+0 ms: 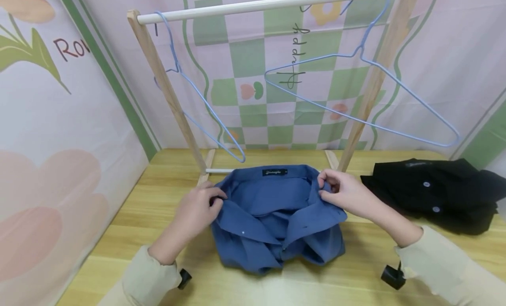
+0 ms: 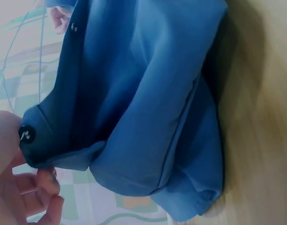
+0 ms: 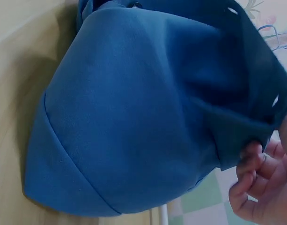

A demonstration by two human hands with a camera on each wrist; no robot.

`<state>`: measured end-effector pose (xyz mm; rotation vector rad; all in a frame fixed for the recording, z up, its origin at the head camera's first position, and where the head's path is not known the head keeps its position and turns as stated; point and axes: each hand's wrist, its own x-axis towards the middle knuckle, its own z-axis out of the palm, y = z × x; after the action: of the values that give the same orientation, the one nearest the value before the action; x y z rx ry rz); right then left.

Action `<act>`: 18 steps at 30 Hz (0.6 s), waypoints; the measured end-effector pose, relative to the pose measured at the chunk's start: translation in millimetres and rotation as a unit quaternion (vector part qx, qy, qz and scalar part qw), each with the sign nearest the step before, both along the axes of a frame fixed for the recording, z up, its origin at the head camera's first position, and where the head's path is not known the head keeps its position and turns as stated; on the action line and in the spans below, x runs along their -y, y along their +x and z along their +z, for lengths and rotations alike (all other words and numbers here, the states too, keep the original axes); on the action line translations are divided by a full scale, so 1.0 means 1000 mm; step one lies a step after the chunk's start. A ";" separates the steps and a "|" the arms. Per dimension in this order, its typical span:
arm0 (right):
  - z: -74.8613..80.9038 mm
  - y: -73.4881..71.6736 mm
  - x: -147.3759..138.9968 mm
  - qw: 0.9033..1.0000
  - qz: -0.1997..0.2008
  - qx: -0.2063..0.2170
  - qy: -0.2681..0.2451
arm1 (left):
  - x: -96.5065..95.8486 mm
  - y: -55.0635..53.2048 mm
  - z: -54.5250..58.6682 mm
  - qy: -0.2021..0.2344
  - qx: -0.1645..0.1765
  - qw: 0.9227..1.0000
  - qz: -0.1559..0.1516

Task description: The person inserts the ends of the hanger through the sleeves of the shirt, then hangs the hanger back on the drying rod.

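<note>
A blue shirt (image 1: 257, 235) sits bunched on the wooden table, its neck facing up and a black label (image 1: 275, 171) showing inside the back. My left hand (image 1: 199, 205) pinches the shirt's edge at the left of the opening. On the opposite side, my right hand (image 1: 344, 189) pinches the other edge between thumb and fingers. In the left wrist view a dark button (image 2: 27, 134) shows at the edge beside the left thumb. The right wrist view has the fingers (image 3: 250, 161) gripping a corner of the cloth near a buttonhole.
Behind the shirt stands a wooden rack with a white rail (image 1: 253, 6). Two blue wire hangers hang there, a left hanger (image 1: 209, 108) and a right hanger (image 1: 359, 119). A folded black garment (image 1: 446, 192) with pale buttons lies at the right. A patterned cloth (image 1: 253, 60) covers the back.
</note>
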<state>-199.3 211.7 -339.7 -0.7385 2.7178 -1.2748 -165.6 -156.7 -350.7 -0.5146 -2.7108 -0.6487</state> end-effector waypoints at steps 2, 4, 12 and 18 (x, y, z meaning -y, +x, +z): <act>0.003 0.001 -0.001 0.999 -0.018 -0.023 0.030 | 0.002 0.000 0.000 -0.029 -0.045 0.999 0.006; 0.005 0.001 -0.002 0.996 -0.034 -0.055 0.065 | 0.004 0.000 0.001 -0.052 -0.086 0.995 0.011; 0.007 0.001 -0.006 0.969 -0.075 -0.183 0.148 | 0.012 -0.003 0.004 -0.125 -0.173 0.976 0.049; -0.004 0.001 -0.001 0.959 -0.068 -0.224 0.157 | 0.011 -0.004 0.001 -0.071 -0.077 0.994 0.030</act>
<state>-198.7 212.9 -343.3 -0.9048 3.2704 -0.7227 -169.5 -167.5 -349.9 -0.4925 -2.6263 -0.3846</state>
